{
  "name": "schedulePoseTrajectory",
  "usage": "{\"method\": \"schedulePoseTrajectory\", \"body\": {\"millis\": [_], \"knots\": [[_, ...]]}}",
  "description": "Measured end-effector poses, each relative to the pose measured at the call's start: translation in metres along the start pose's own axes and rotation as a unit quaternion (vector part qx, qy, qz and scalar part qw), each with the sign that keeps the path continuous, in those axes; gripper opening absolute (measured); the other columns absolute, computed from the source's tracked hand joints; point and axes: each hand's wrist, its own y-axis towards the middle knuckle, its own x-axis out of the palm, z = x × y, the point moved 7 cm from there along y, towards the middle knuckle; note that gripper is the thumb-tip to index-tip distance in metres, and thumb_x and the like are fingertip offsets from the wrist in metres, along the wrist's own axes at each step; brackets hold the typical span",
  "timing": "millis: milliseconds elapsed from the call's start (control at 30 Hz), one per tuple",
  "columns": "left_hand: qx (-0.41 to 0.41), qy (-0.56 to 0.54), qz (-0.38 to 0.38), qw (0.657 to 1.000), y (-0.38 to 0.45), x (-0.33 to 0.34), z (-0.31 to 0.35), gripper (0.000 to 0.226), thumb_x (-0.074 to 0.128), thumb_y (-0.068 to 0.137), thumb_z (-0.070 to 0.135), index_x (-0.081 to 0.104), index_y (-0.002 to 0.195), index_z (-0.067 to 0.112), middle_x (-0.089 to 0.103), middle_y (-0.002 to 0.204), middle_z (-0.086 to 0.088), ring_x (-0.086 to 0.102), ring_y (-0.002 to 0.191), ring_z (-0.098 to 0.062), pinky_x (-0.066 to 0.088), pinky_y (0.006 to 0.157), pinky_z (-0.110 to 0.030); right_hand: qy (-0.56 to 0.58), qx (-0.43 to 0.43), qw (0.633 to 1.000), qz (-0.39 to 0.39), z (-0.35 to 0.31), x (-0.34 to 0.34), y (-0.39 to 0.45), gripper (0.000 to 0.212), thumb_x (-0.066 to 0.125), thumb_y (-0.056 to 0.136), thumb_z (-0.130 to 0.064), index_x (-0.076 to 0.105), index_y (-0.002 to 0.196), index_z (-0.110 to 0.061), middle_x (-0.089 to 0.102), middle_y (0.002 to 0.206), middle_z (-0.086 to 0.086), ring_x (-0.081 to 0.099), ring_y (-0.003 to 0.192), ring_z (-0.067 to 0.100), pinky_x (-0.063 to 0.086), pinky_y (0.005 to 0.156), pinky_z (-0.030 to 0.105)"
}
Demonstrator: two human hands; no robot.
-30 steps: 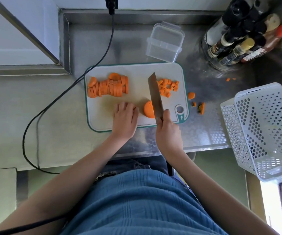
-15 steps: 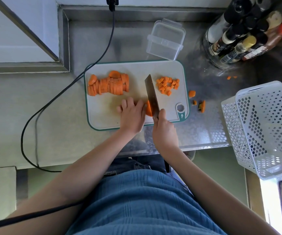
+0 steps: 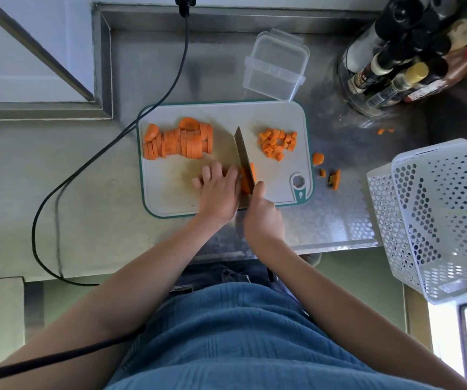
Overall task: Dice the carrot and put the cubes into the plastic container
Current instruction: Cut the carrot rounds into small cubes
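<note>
A white cutting board (image 3: 277,116) with a teal rim lies on the steel counter. On its left stands a row of carrot slices (image 3: 180,142); on its right lies a pile of carrot cubes (image 3: 277,143). My right hand (image 3: 263,218) grips the knife (image 3: 243,156), whose blade is down through a carrot slice (image 3: 247,181) near the board's front. My left hand (image 3: 219,190) presses on that slice from the left, fingers flat against the blade's side. The clear plastic container (image 3: 276,68) stands beyond the board.
Loose carrot bits (image 3: 318,158) and a half slice (image 3: 335,179) lie on the counter right of the board. A white perforated basket (image 3: 440,218) sits at the right edge, bottles (image 3: 401,60) at the back right. A black cable (image 3: 108,147) runs left of the board.
My left hand slid right onto the carrot slice and holds it against the blade. The knife moved left over the slice and has come down into it.
</note>
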Motion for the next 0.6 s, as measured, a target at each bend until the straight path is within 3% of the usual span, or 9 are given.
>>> {"method": "schedulePoseTrajectory", "body": {"millis": [167,267,333,433,533,600], "knots": [[0.001,0.007,0.003,1.000,0.000,0.002,0.000,0.034,0.023,0.100,0.035,0.050,0.108,0.017,0.040,0.101,-0.007,0.031,0.092,-0.026,0.009,0.069,-0.033,-0.001,-0.011,1.000,0.002,-0.001,0.001,0.000,0.030,0.037,0.093,0.000,0.028,0.119,-0.013,0.063,0.089,0.016,0.061,0.078,0.035,0.046,0.061,0.040],[-0.002,-0.022,0.018,1.000,-0.001,-0.003,-0.002,0.040,0.016,0.098,0.039,0.050,0.095,0.017,0.039,0.096,-0.005,0.025,0.087,-0.021,0.009,0.069,-0.031,0.046,-0.029,0.998,0.014,0.001,-0.012,-0.004,0.009,0.033,0.099,-0.009,0.030,0.106,-0.014,0.062,0.082,0.016,0.060,0.073,0.037,0.046,0.058,0.041],[-0.007,-0.027,-0.005,1.000,0.001,0.004,-0.003,0.029,0.021,0.100,0.037,0.040,0.088,0.018,0.038,0.096,-0.005,0.023,0.087,-0.019,0.012,0.072,-0.032,0.089,-0.054,0.994,0.042,0.002,-0.028,-0.013,0.006,0.031,0.103,-0.018,0.027,0.098,-0.017,0.057,0.072,0.012,0.057,0.065,0.036,0.045,0.054,0.040],[0.003,-0.088,0.006,0.996,0.002,0.000,-0.005,0.034,0.019,0.097,0.039,0.037,0.084,0.013,0.040,0.092,-0.009,0.033,0.087,-0.024,0.024,0.076,-0.036,0.138,-0.069,0.985,0.079,0.011,-0.049,-0.028,0.012,0.033,0.103,-0.025,0.031,0.104,-0.013,0.055,0.069,0.012,0.054,0.059,0.035,0.038,0.048,0.035],[0.183,-0.092,0.098,0.974,0.002,-0.024,0.002,0.024,0.036,0.092,0.025,0.049,0.098,0.006,0.051,0.100,-0.015,0.046,0.091,-0.032,0.041,0.083,-0.046,0.185,-0.040,0.975,0.117,0.032,-0.062,-0.033,0.011,0.034,0.103,-0.023,0.033,0.103,-0.013,0.049,0.063,0.005,0.046,0.052,0.028,0.025,0.043,0.030],[0.353,-0.021,0.074,0.932,0.006,-0.023,0.015,0.041,0.051,0.085,0.022,0.049,0.123,0.007,0.053,0.123,-0.013,0.044,0.111,-0.030,0.036,0.098,-0.041,0.201,-0.010,0.970,0.134,0.049,-0.064,-0.034,0.014,0.034,0.102,-0.022,0.030,0.094,-0.012,0.046,0.062,0.002,0.042,0.049,0.023,0.020,0.043,0.029]]}}
